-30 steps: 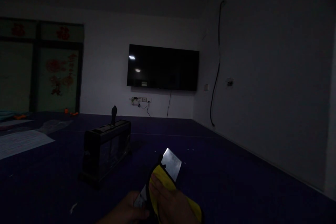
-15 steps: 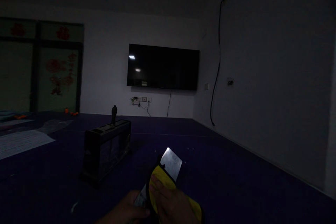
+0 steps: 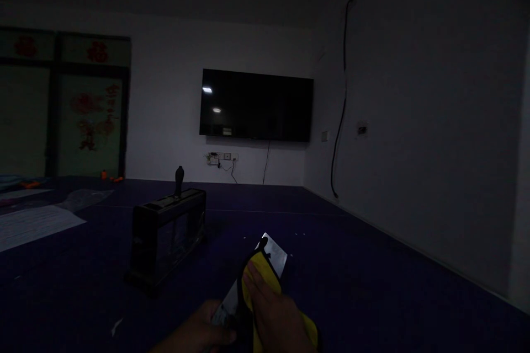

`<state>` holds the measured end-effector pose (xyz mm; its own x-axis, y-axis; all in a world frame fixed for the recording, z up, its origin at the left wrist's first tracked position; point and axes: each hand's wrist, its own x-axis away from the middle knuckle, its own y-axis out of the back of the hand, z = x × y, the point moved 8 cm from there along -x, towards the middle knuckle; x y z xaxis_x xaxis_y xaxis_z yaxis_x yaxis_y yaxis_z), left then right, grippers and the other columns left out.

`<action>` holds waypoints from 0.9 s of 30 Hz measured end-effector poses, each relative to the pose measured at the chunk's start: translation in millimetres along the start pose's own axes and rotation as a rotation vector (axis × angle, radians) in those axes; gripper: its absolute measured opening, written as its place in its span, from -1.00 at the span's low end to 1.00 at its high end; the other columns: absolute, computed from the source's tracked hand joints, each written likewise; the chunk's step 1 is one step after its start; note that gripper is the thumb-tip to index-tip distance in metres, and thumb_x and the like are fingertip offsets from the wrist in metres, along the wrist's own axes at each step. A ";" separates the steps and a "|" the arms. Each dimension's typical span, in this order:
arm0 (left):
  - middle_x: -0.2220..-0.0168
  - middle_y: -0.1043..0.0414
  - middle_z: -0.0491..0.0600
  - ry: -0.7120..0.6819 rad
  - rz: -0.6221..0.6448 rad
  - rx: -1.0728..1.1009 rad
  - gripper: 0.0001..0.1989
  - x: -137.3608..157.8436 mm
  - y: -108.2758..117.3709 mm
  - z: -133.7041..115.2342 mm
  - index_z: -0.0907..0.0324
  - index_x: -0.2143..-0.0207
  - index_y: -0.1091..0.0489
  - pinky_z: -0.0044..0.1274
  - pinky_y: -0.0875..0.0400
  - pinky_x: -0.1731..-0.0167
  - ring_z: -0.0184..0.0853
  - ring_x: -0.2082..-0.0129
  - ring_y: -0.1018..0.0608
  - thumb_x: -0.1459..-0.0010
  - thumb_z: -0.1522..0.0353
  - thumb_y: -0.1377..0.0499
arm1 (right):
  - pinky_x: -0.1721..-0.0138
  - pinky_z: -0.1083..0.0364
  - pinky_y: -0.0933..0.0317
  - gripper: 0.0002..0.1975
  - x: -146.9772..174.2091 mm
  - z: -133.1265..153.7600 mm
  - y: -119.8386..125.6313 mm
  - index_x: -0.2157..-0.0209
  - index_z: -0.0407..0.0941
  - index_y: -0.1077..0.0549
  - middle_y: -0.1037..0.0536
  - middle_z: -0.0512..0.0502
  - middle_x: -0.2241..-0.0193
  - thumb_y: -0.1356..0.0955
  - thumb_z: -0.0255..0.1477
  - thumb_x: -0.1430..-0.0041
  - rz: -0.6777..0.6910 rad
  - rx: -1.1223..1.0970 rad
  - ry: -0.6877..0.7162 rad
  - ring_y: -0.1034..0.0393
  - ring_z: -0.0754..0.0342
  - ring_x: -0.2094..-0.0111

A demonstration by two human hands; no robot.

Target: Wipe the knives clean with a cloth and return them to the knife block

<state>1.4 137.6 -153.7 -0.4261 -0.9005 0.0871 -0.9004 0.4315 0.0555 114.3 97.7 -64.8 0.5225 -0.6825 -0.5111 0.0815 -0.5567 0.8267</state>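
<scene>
My left hand (image 3: 201, 330) is closed around the handle end of a broad, square-tipped kitchen knife (image 3: 278, 258), low in the middle of the view. The handle itself is mostly hidden by my fingers and the dark. My right hand (image 3: 274, 313) presses a yellow cloth (image 3: 269, 277) with a dark border flat on the blade, its fingers together. The blade's shiny far end sticks out beyond the cloth. To the left stands a black knife block (image 3: 144, 242) with see-through sides, and one dark handle (image 3: 179, 181) rises from its top.
Everything rests on a dark blue surface (image 3: 364, 287) with small white scraps. A printed sheet (image 3: 37, 226) and clear plastic (image 3: 89, 198) lie at the left, with orange bits (image 3: 118, 179) farther back. A television (image 3: 256, 105) hangs on the far wall; a black cable (image 3: 343, 116) runs down the right wall.
My right hand and the cloth have slid up the blade towards its tip, covering more of the far end and baring more near the handle. My left hand has stayed in place.
</scene>
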 end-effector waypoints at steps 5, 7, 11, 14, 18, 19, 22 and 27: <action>0.74 -0.16 -0.25 -0.059 0.073 -0.008 -0.47 11.2 -11.4 -19.7 0.22 0.55 -0.33 -0.65 0.09 0.78 -0.58 0.77 -0.13 0.50 0.03 -0.36 | 0.47 0.14 -0.42 -0.23 -0.9 -7.4 -3.9 -0.19 -0.08 -0.19 -0.10 -0.20 -0.21 -0.17 -0.76 0.12 0.030 0.002 -0.062 -0.51 0.09 0.46; 0.74 -0.15 -0.25 -0.078 0.076 0.001 -0.50 15.1 -14.5 -27.6 0.22 0.57 -0.32 -0.66 0.11 0.78 -0.59 0.77 -0.12 0.46 0.04 -0.36 | 0.47 0.15 -0.42 -0.20 -1.0 -12.4 -5.9 -0.20 -0.05 -0.17 -0.10 -0.20 -0.21 -0.18 -0.77 0.14 0.041 0.001 -0.107 -0.51 0.11 0.47; 0.72 -0.14 -0.25 -0.047 0.058 0.001 -0.44 13.0 -14.1 -25.5 0.21 0.58 -0.28 -0.65 0.12 0.77 -0.58 0.75 -0.12 0.57 0.02 -0.38 | 0.46 0.16 -0.41 -0.17 -0.7 -20.0 -9.9 -0.22 -0.05 -0.11 -0.07 -0.19 -0.23 -0.17 -0.80 0.13 0.075 -0.001 -0.168 -0.52 0.10 0.42; 0.72 -0.15 -0.24 -0.044 0.074 -0.016 -0.42 11.6 -15.0 -22.6 0.19 0.59 -0.26 -0.65 0.12 0.75 -0.57 0.74 -0.12 0.60 -0.01 -0.36 | 0.46 0.17 -0.39 -0.18 0.8 -26.1 -9.7 -0.22 -0.02 -0.12 -0.05 -0.17 -0.24 -0.16 -0.79 0.11 0.057 -0.017 -0.217 -0.52 0.10 0.41; 0.71 -0.18 -0.23 -0.094 0.119 -0.008 -0.51 17.3 -20.0 -30.1 0.21 0.55 -0.32 -0.65 0.14 0.75 -0.58 0.74 -0.12 0.41 0.04 -0.36 | 0.45 0.14 -0.40 -0.18 3.1 -33.0 -9.4 -0.23 -0.01 -0.09 -0.01 -0.17 -0.25 -0.17 -0.78 0.10 0.024 -0.037 -0.271 -0.53 0.07 0.40; 0.72 -0.18 -0.23 -0.102 0.121 0.008 -0.51 17.7 -20.3 -31.2 0.22 0.54 -0.32 -0.65 0.15 0.75 -0.58 0.74 -0.12 0.40 0.05 -0.36 | 0.43 0.13 -0.41 -0.18 3.1 -33.9 -9.0 -0.23 -0.03 -0.09 0.01 -0.17 -0.25 -0.16 -0.79 0.11 0.018 -0.037 -0.275 -0.53 0.06 0.39; 0.73 -0.14 -0.24 -0.105 0.126 0.030 -0.49 13.3 -18.7 -27.6 0.21 0.58 -0.30 -0.65 0.16 0.76 -0.58 0.75 -0.11 0.48 0.04 -0.37 | 0.35 0.11 -0.41 -0.17 2.1 -35.4 -8.3 -0.23 -0.06 -0.09 0.02 -0.19 -0.24 -0.14 -0.82 0.12 0.023 -0.034 -0.283 -0.53 0.06 0.33; 0.72 -0.10 -0.26 -0.096 0.116 -0.003 -0.47 4.8 -13.7 -17.0 0.20 0.59 -0.28 -0.65 0.15 0.76 -0.59 0.75 -0.10 0.49 0.01 -0.36 | 0.40 0.15 -0.41 -0.18 0.8 -36.4 -8.2 -0.22 -0.03 -0.09 -0.05 -0.16 -0.23 -0.12 -0.83 0.10 0.043 -0.020 -0.296 -0.52 0.05 0.26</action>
<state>13.2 128.2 -137.1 -0.5342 -0.8453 -0.0027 -0.8442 0.5333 0.0539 145.0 118.9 -63.4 0.2557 -0.8156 -0.5190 0.0829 -0.5164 0.8523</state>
